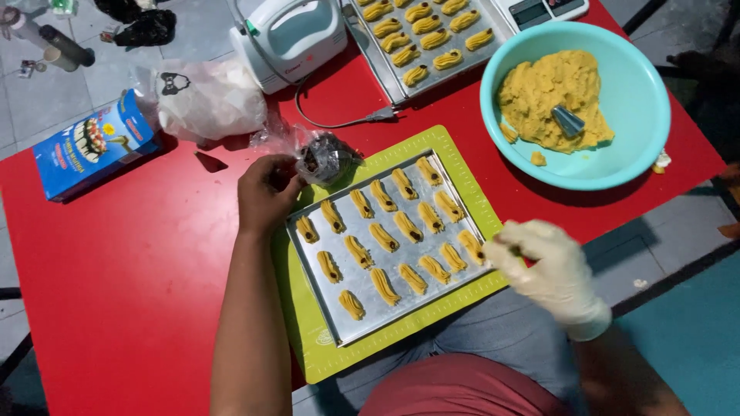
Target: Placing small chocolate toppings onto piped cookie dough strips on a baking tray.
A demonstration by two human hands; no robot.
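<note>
**Operator:** Report the position and state of each hand.

**Inspector:** The left hand (266, 192), bare, rests at the upper left corner of the baking tray (339, 327). Its fingers are curled together and pinch the clear plastic bag of dark pieces (325, 158), which lies just beyond that corner. The right hand (543, 266), in a pale glove, sits at the tray's right edge. Thumb and forefinger are pressed together; what they pinch is too small to identify.

**Operator:** Location of the tray?

**Inspector:** It lies on a green mat (316, 362), which lies on the red bench (123, 270), directly in front of the person. It carries rows of piped yellow cookies (385, 239), most with a dark piece on top.

**Operator:** Surrounding items?

**Inspector:** At upper right, a turquoise bowl (640, 92) holds yellow dough (539, 92) with a metal piping nozzle (568, 121) lying on it. A second tray of cookies (420, 38) sits at the far edge, beside a white hand mixer (289, 35) with its cord trailing onto the bench. A white plastic bag (212, 100) and a blue carton (89, 146) lie at upper left.
</note>
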